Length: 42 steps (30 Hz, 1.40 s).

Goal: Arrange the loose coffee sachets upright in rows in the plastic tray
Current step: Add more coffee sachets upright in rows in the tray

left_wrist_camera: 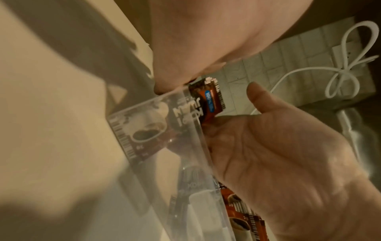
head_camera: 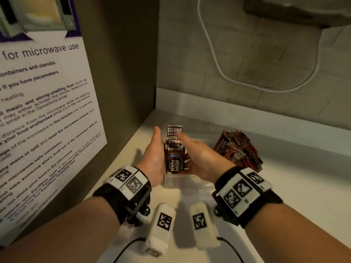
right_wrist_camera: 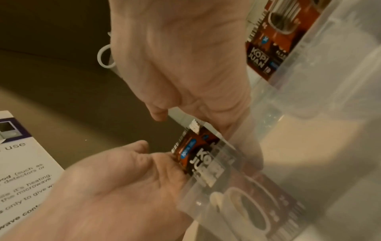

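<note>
Centrally in the head view, a row of brown-and-red "KOPI JUAN" coffee sachets (head_camera: 173,149) stands upright in a clear plastic tray (head_camera: 177,182) on the pale counter (head_camera: 284,186). Its front sachet faces the camera, with striped top edges stepping away behind it. The left hand (head_camera: 154,158) lies flat along the row's left side, fingers straight. The right hand (head_camera: 197,156) flanks the right side, one finger reaching over the row's tops. To the right of centre, a loose heap of the same dark red sachets (head_camera: 239,150) lies on the counter, apart from the tray. A white printed notice about microwave use (head_camera: 43,111) fills the left of the frame, and a white cable (head_camera: 218,63) loops across the tiled wall at upper right.

Next, the left wrist view shows the tray's clear wall running diagonally through the middle. A sachet behind it shows a white cup of coffee and a barcode edge, blurred by the plastic. The right hand's open palm occupies the lower right, thumb up, touching the sachet's upper end above the rim.

Finally, the right wrist view shows the left hand at the lower left, fingers loosely bent against the front sachet's edge. The right hand at top centre presses the sachet from the other side, gripping nothing. More sachets show through the tray wall at upper right.
</note>
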### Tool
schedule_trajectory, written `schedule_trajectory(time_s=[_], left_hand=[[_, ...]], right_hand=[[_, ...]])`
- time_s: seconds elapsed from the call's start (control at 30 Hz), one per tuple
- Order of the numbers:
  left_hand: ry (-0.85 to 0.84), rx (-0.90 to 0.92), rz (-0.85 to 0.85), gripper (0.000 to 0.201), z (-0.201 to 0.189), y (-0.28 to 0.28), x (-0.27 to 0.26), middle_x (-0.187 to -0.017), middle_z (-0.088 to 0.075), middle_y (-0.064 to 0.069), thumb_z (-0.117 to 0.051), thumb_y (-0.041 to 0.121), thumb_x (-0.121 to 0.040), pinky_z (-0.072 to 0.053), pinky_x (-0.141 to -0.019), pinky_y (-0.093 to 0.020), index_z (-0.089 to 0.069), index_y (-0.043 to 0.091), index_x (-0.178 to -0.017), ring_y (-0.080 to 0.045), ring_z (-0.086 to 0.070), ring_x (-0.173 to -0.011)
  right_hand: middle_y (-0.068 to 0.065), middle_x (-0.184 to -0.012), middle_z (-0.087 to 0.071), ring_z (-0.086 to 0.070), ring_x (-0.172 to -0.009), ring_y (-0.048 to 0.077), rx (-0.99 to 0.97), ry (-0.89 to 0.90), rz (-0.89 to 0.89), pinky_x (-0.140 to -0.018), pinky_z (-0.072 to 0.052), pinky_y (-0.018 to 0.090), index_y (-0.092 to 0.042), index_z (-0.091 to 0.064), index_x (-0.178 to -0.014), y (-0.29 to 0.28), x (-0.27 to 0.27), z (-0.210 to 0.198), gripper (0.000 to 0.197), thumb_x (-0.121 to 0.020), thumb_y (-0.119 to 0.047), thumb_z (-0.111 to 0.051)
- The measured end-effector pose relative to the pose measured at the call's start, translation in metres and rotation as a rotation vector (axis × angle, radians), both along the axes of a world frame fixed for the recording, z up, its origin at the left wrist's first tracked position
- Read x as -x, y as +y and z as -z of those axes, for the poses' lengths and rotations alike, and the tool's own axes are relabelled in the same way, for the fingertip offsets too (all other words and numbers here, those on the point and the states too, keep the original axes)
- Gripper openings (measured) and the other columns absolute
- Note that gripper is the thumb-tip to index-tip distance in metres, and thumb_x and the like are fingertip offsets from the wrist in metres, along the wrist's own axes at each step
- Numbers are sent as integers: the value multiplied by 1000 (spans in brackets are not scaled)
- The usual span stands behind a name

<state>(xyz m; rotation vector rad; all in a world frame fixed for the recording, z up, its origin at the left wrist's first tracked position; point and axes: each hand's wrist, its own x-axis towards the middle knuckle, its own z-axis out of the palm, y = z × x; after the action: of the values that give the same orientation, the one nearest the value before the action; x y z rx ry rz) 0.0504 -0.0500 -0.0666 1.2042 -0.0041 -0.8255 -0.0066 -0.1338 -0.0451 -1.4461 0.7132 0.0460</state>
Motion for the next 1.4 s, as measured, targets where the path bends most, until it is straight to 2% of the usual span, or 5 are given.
schedule_trajectory(time_s=[0.43, 0.7, 0.87, 1.07, 1.4], left_hand=[[-220, 71, 106, 54, -8, -9, -19, -126, -53, 14, -25, 60, -97, -48, -70, -28, -31, 37, -147, -5, -61, -84], [-196, -53, 171, 42, -6, -14, -22, -86, -71, 0, -29, 61, -96, -52, -77, -33, -61, 34, -89, -16, -67, -86], [-309, -6, 120, 53, -9, -11, -20, -114, -51, 17, -27, 60, -97, -36, -91, -27, -43, 33, -140, 5, -52, -84], [-685, -8, -147, 44, -32, -16, -7, -129, -47, 6, -58, 40, -78, -37, -88, -22, -52, 29, -121, -6, -47, -111], [-595, -479, 681, 122, -4, -98, 39, -160, 8, -10, -75, 10, -71, -23, -114, -41, 14, 26, -152, -29, -4, -147]], right_hand=[[10, -156, -27, -40, -134, 36, 29, -78, 28, -95, -43, 54, -39, -2, -152, -3, -23, -5, 70, -93, -66, -29], [15, -126, -56, -62, -100, 28, -1, -38, -1, -58, -50, 35, -24, -30, -146, 1, -32, 2, 72, -90, -70, -32], [14, -149, -36, -42, -128, 43, 140, 11, 58, -98, -40, 57, -33, -18, -151, -14, -17, -14, 79, -85, -75, -29], [6, -121, -57, -54, -110, 25, 509, -99, 230, -93, -44, 39, -27, -49, -133, -75, 34, -58, 56, -89, -61, -47], [2, -153, -21, -27, -138, 27, 896, 314, -266, -105, -34, 37, -38, -17, -150, -123, 78, -46, 108, -67, -15, -84]])
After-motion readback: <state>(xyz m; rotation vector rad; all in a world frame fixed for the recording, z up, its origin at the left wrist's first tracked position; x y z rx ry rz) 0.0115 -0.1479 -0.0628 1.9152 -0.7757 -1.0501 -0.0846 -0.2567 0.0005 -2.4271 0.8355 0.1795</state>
